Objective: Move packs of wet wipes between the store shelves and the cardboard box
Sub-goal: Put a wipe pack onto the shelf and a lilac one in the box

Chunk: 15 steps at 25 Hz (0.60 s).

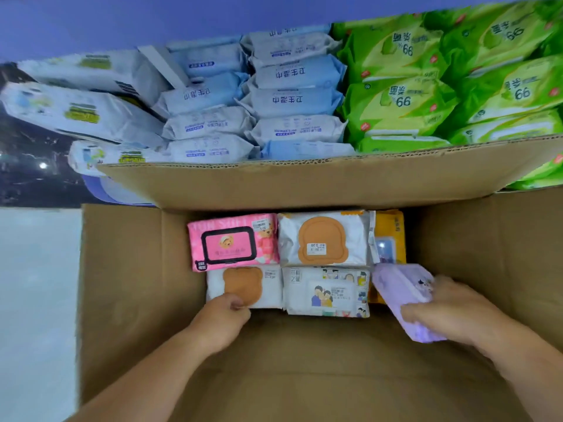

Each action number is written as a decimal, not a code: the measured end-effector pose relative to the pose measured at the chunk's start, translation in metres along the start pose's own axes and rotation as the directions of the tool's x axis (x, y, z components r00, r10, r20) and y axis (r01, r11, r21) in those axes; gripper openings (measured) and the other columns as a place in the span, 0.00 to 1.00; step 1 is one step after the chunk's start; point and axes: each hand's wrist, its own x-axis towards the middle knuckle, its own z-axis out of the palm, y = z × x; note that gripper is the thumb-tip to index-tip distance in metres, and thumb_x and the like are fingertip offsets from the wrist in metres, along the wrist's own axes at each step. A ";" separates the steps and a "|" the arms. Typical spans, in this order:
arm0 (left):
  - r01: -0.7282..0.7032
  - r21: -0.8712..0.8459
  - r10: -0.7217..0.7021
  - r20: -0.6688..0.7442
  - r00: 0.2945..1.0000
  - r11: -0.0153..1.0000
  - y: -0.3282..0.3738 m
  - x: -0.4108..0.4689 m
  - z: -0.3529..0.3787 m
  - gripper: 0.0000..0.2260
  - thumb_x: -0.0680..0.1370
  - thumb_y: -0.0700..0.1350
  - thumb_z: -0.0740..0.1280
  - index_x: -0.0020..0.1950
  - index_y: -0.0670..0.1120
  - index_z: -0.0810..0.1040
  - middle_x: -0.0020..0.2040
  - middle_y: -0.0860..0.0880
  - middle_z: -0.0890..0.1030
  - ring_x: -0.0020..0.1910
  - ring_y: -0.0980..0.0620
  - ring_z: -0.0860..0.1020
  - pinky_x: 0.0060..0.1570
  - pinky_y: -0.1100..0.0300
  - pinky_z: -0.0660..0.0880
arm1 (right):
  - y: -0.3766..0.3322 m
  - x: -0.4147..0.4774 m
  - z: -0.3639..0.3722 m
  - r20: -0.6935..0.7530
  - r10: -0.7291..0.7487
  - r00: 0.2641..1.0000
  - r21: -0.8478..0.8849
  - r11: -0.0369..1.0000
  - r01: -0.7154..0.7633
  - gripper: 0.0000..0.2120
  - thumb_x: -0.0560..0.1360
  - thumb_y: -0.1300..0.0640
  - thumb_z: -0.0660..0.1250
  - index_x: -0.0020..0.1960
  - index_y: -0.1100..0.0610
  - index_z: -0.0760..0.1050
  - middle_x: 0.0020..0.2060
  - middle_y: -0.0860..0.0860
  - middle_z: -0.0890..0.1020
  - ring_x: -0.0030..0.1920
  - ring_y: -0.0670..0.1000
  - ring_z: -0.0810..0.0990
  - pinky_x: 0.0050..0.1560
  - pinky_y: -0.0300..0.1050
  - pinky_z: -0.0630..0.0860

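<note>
The right hand (451, 309) gripped a tilted purple plastic wipes pack (402, 287) at the brown cardboard box's (137, 269) right, and the left hand (222, 318) pinched a white bear-lidded pack (243, 284); either slick pack could have slipped.

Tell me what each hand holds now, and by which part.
The right hand grips the purple pack around its near end. The left hand seems to pinch the near edge of the white bear-lid pack.

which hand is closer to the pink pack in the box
Left. The left hand holds the bear-lid white pack that borders the pink pack's near edge. The right hand holds a purple pack well off to its right.
</note>
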 end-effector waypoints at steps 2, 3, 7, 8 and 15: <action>0.081 -0.197 -0.066 0.082 0.994 0.977 0.001 -0.020 -0.003 0.06 0.81 0.50 0.66 0.55 0.50 0.79 0.56 0.43 0.83 0.52 0.49 0.82 0.57 0.52 0.81 | -0.009 -0.054 0.003 0.057 -0.186 0.981 -0.327 0.925 0.194 0.42 0.57 0.33 0.64 0.68 0.46 0.63 0.56 0.46 0.72 0.58 0.51 0.73 0.53 0.45 0.73; 0.113 -0.285 -0.074 0.146 0.987 0.952 0.004 -0.030 -0.003 0.07 0.81 0.53 0.67 0.55 0.52 0.79 0.57 0.44 0.83 0.53 0.50 0.81 0.56 0.54 0.80 | -0.021 -0.073 0.011 0.066 -0.328 0.943 -0.439 0.839 0.322 0.43 0.60 0.34 0.64 0.72 0.44 0.58 0.60 0.44 0.70 0.61 0.50 0.70 0.58 0.44 0.71; 0.170 -0.534 0.009 0.315 0.949 0.828 0.007 -0.049 -0.018 0.15 0.78 0.58 0.70 0.60 0.52 0.83 0.56 0.48 0.87 0.57 0.50 0.84 0.61 0.53 0.79 | -0.104 -0.098 0.058 0.109 -0.733 0.671 -0.215 0.642 0.736 0.49 0.66 0.45 0.70 0.79 0.39 0.47 0.69 0.40 0.63 0.69 0.47 0.61 0.69 0.41 0.59; 0.162 -0.595 0.028 0.297 0.955 0.787 0.004 -0.048 -0.025 0.16 0.78 0.56 0.71 0.61 0.50 0.83 0.55 0.48 0.87 0.57 0.49 0.85 0.60 0.52 0.79 | -0.120 -0.093 0.070 0.067 -0.780 0.622 -0.153 0.608 0.779 0.49 0.66 0.48 0.71 0.79 0.39 0.48 0.69 0.40 0.63 0.69 0.47 0.61 0.70 0.41 0.59; -0.103 -0.830 0.122 -0.043 0.992 0.548 -0.016 -0.014 -0.039 0.11 0.81 0.47 0.69 0.62 0.46 0.82 0.54 0.46 0.88 0.54 0.47 0.86 0.49 0.56 0.82 | -0.181 -0.070 0.126 -0.332 -0.383 0.862 0.584 0.634 0.507 0.33 0.67 0.64 0.71 0.67 0.46 0.64 0.62 0.43 0.67 0.60 0.44 0.73 0.54 0.39 0.78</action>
